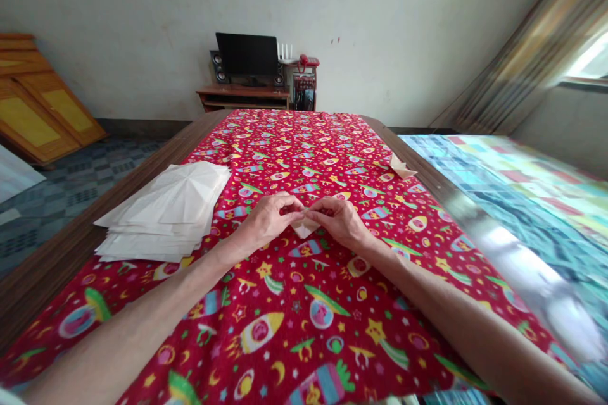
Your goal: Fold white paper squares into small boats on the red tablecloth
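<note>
Between my two hands, low over the red patterned cloth (259, 269), is a small folded piece of cream paper (304, 228). My left hand (272, 218) pinches its left side between thumb and forefinger. On the opposite side my right hand (342, 220) pinches it the same way, the fingertips of both hands nearly meeting. Part of the paper is hidden behind the fingers. To the left lies a thick stack of creased cream paper sheets (183, 193). A folded paper piece with raised points (403, 168) rests near the cloth's right edge.
The cloth covers a dark wooden table (154, 158). A bed with a patterned cover (536, 228) adjoins its right side. Beyond the far end stand a desk (244, 93) with a monitor (247, 56) and a red telephone (306, 62). A wooden cabinet (40, 101) is at left.
</note>
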`<state>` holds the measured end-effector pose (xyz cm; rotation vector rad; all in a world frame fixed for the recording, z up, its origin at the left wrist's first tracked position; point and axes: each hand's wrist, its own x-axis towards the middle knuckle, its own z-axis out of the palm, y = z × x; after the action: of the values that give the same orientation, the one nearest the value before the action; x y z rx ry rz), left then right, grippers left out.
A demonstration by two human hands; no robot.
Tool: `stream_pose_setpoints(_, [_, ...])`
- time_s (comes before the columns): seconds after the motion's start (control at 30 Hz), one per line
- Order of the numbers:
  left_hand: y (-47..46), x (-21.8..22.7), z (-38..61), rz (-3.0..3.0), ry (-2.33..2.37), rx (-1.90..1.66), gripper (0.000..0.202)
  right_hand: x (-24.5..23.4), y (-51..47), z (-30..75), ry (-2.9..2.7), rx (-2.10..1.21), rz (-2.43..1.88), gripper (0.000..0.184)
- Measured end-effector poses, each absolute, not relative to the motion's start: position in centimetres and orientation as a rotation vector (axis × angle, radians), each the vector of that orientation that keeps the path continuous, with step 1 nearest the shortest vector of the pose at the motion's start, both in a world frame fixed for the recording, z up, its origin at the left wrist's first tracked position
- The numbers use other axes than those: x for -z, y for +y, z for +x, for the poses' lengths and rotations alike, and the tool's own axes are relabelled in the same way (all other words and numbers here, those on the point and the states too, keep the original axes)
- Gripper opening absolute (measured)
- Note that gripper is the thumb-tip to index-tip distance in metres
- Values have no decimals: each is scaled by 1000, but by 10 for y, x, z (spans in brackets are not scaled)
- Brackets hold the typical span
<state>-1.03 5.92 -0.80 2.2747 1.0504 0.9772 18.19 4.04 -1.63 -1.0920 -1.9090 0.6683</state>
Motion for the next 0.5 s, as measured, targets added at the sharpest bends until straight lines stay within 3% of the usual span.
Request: stream_pose_setpoints(0.5, [53,-7,-14,1762,1230,-1157,19,12,46,191,-1632,-685,-1102,20])
